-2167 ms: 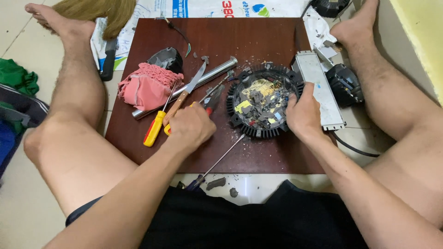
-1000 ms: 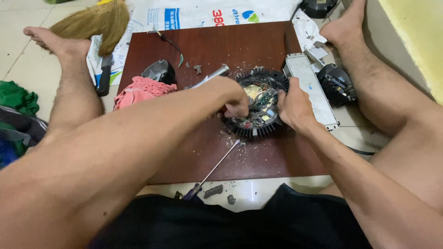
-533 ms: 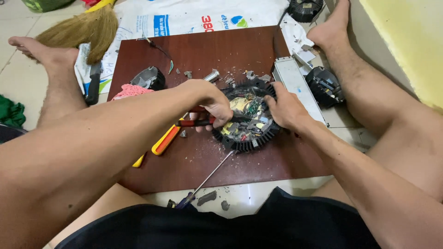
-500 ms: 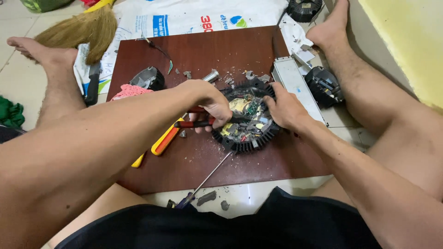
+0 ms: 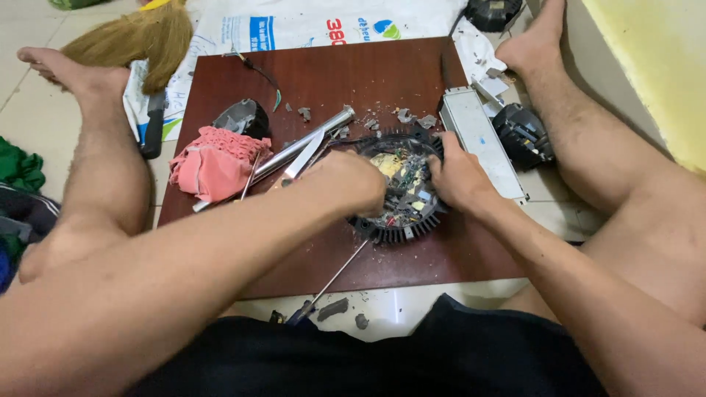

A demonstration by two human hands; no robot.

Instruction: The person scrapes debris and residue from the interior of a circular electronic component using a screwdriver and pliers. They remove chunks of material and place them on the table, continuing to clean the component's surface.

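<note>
A round black finned lamp body with broken circuit parts inside lies on a brown wooden board between my legs. My left hand is closed in a fist over the lamp body's left side. My forearm now hides the red-handled pliers that this hand held a moment ago. On the right side, my right hand grips the rim, with the fingers reaching into the circuit parts.
A pink cloth, a metal tube and a dark grey part lie left on the board. A screwdriver overhangs its near edge. A grey rectangular box and a black round part sit right. A broom lies far left.
My left hand picked up the pliers from the board and brought them to the lamp body. It now sits lower over the left rim, and the yellow handles are out of sight.
</note>
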